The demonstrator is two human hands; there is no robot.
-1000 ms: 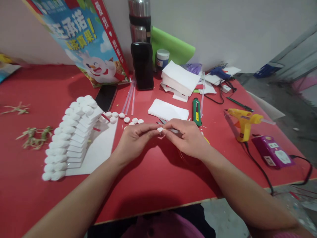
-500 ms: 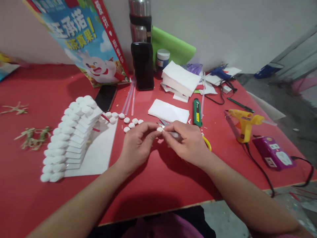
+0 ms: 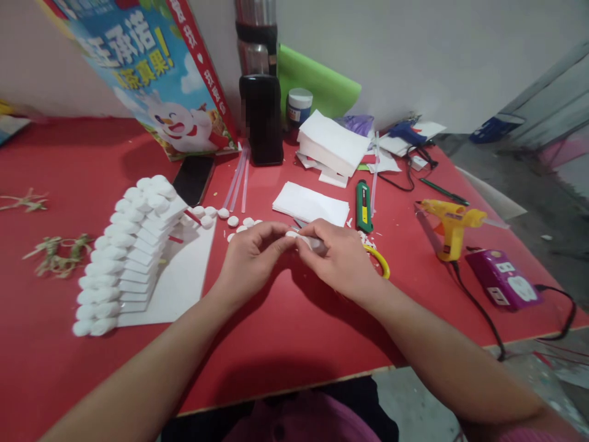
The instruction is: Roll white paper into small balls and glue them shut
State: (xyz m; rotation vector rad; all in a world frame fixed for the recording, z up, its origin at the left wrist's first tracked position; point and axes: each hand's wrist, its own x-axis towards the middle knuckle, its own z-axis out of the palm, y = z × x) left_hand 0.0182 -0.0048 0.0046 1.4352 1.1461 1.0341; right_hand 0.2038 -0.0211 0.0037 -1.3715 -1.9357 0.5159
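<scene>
Above the red table, my left hand (image 3: 258, 255) pinches a small white oval piece (image 3: 291, 234) between thumb and fingertips. My right hand (image 3: 339, 256) closes on the same piece from the other side, and the two hands' fingertips nearly meet. A whitish part also shows under the right fingers; I cannot make out what it is. Scissors with a yellow handle (image 3: 380, 263) lie partly hidden behind my right hand. Several loose white ovals (image 3: 233, 221) rest just beyond my left hand. At left, a curved stepped structure of white ovals and folded card (image 3: 133, 245) stands on a white sheet (image 3: 186, 288).
A stack of white paper (image 3: 311, 204) and a green utility knife (image 3: 363, 207) lie beyond my hands. At right are a yellow glue gun (image 3: 451, 224) and a purple box (image 3: 504, 279) with cables. A phone (image 3: 194, 179), a printed carton (image 3: 184, 116) and a steel flask (image 3: 256, 31) stand farther back.
Both hands have shifted slightly left and up in view, still pinching the white oval, and the left fingers now cover some loose ovals. The whole view has moved a little.
</scene>
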